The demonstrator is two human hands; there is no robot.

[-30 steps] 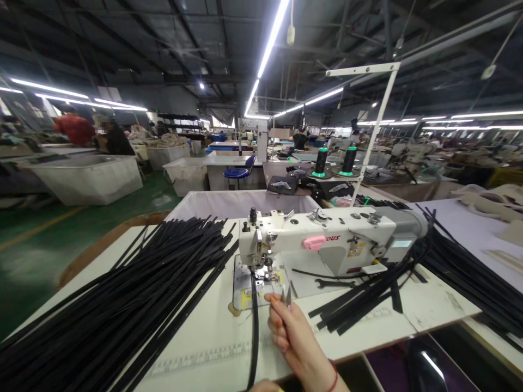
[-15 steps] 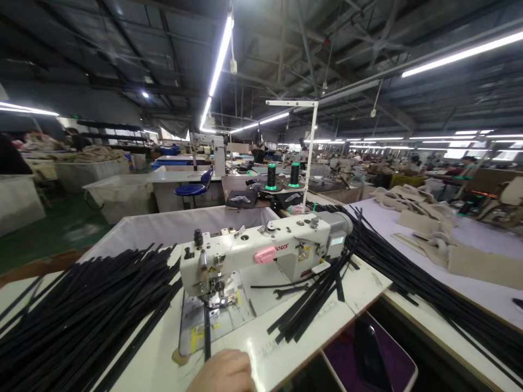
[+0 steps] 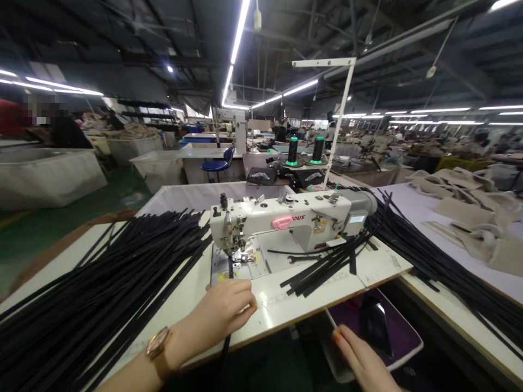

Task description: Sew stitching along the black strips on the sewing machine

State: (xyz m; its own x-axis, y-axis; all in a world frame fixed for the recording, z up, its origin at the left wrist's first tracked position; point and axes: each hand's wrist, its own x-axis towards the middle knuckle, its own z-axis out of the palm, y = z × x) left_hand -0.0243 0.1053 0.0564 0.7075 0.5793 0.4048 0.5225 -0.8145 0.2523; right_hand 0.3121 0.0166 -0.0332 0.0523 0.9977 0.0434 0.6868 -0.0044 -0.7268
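My left hand (image 3: 229, 305), with a watch (image 3: 157, 343) on its wrist, is closed over a black strip (image 3: 231, 268) at the front of the sewing machine (image 3: 261, 218). One end of that strip runs up under the presser foot; below the hand it hangs past the table edge. My right hand (image 3: 362, 356) is low on the right, fingers stretched out and holding nothing I can see. It is beside a purple-lined bin (image 3: 398, 326) with a dark phone-like object (image 3: 376, 326) in it. A bundle of black strips (image 3: 318, 275) lies by a wrench (image 3: 300, 259) on the table.
A large pile of black strips (image 3: 102, 277) covers the table's left side. More long strips (image 3: 429, 256) run along the right. Two black thread cones (image 3: 292, 152) stand behind the machine, near a white thread stand (image 3: 341, 114). Beige pieces (image 3: 461, 201) lie far right.
The view has shifted, so the machine appears higher and further right. My left hand and forearm now show more fully, still at the strip. My right hand has come into view at lower right.
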